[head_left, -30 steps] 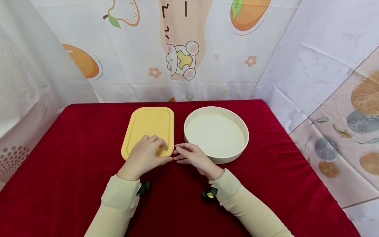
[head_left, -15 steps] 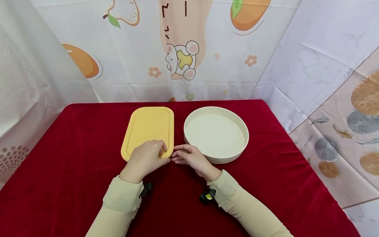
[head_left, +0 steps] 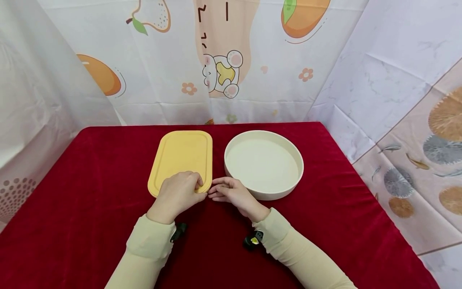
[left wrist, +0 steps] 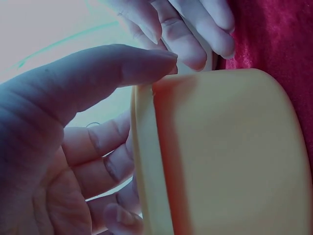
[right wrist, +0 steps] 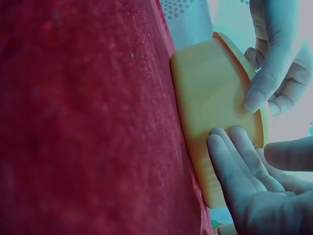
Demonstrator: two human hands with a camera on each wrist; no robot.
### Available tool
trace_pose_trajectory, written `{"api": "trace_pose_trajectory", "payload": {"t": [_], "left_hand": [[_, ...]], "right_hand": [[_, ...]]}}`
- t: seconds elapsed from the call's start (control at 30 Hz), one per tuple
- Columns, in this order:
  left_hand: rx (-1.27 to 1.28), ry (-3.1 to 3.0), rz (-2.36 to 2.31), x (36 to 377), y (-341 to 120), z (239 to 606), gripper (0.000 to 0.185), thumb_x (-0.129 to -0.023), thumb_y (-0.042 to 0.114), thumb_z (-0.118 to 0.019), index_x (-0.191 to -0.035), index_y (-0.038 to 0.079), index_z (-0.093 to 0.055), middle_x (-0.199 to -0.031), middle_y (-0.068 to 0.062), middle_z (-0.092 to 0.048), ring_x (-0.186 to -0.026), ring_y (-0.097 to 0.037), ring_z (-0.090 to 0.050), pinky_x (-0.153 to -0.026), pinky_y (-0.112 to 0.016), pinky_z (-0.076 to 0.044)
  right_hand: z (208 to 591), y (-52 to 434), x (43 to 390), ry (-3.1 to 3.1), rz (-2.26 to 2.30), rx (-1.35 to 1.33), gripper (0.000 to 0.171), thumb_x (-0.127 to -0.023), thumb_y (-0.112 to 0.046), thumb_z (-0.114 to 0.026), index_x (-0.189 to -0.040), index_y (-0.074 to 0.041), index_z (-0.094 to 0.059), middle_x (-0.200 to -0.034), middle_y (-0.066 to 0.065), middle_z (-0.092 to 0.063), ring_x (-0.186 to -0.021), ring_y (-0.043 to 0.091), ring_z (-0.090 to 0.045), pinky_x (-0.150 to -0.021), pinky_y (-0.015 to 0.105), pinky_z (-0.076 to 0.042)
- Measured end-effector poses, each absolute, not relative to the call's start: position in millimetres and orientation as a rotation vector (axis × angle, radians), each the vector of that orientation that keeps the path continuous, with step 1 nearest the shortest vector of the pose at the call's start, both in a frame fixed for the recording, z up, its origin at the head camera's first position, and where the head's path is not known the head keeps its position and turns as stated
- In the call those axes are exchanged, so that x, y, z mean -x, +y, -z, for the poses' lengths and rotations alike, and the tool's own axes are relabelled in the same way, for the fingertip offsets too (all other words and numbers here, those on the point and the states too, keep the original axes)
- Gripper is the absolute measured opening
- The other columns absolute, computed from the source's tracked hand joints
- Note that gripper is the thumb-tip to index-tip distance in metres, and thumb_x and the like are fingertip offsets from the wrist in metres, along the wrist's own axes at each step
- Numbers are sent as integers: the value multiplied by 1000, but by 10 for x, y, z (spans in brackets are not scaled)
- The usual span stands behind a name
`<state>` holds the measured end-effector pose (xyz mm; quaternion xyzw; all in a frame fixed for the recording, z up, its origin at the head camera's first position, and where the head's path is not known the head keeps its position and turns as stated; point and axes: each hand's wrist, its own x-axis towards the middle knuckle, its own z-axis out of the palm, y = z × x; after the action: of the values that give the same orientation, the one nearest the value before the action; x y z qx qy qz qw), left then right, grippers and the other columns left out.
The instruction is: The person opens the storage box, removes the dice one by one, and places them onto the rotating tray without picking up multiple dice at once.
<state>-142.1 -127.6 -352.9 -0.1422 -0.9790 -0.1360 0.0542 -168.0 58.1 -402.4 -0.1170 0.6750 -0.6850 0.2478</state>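
A yellow rectangular tray [head_left: 182,154] lies on the red cloth, with a white round dish [head_left: 288,146] just to its right. My left hand [head_left: 178,194] grips the tray's near right corner. In the left wrist view its thumb [left wrist: 107,68] lies along one face of the tray's rim [left wrist: 144,161] and curled fingers [left wrist: 98,161] lie on the other. My right hand [head_left: 229,192] rests beside that corner, between tray and dish. Its straight fingers [right wrist: 242,159] touch the tray's [right wrist: 210,93] outer side. The dish holds nothing.
The red cloth [head_left: 90,180] covers the whole table, whose far edge meets printed fruit curtains [head_left: 162,72]. A marble-patterned sheet [head_left: 390,80] hangs close on the right. The table's right edge [head_left: 361,176] drops off just past the dish.
My left hand has drawn back toward the tray's near right corner and its fingers have curled onto the rim. My right hand has edged left against that corner. Tray and dish lie where they were.
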Motion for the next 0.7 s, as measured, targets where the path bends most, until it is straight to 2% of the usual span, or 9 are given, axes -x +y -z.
{"api": "trace_pose_trajectory", "payload": {"t": [0.37, 0.7], "left_hand": [[445, -2938, 404, 1399, -1285, 3519, 19, -77, 29, -81, -83, 14, -70, -79, 4, -64, -70, -12, -59, -56, -31, -49], [440, -2890, 449, 1385, -1279, 3476, 20, -75, 28, -83, -81, 13, -72, -76, 3, -64, -67, -13, -58, -54, -31, -48]], "right_hand": [[4034, 583, 1674, 1827, 1876, 325, 33, -102, -6, -48, -131, 10, -50, -120, 31, -63, -105, 28, -70, -91, 37, -57], [4022, 586, 1674, 1828, 1872, 307, 31, -102, -10, -51, -127, 9, -53, -120, 31, -64, -104, 28, -71, -91, 37, -57]]}}
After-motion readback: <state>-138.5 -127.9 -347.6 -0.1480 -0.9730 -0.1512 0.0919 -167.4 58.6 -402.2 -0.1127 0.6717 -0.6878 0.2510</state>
